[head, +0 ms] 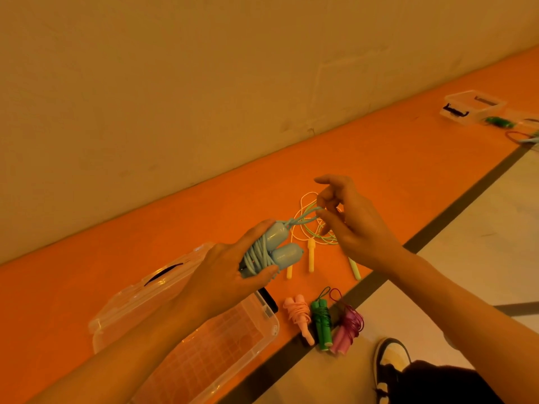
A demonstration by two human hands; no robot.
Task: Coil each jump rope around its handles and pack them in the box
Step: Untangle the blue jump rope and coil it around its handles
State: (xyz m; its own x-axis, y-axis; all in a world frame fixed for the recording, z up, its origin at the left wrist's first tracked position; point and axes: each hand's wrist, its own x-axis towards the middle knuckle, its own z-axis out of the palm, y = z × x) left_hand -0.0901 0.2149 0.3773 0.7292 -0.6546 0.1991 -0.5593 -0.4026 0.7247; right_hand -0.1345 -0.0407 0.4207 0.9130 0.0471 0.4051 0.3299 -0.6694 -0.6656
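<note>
My left hand (233, 275) grips a light blue jump rope (272, 249), its two handles side by side with cord wound around them. My right hand (353, 220) pinches the loose end loop of that blue cord, pulled out to the right of the handles. Below my left arm stands an open clear plastic box (233, 345) on the orange floor, its lid (151, 290) lying behind it. On the floor past my hands lie uncoiled yellow and green ropes (310, 252). Coiled pink (299, 316), green (322, 323) and magenta (348, 328) ropes lie right of the box.
A wall runs along the far side of the orange strip. A dark line (466, 188) divides the orange floor from pale floor on the right. A second clear box (472, 109) with more ropes sits far right. My shoe (390, 357) shows at bottom right.
</note>
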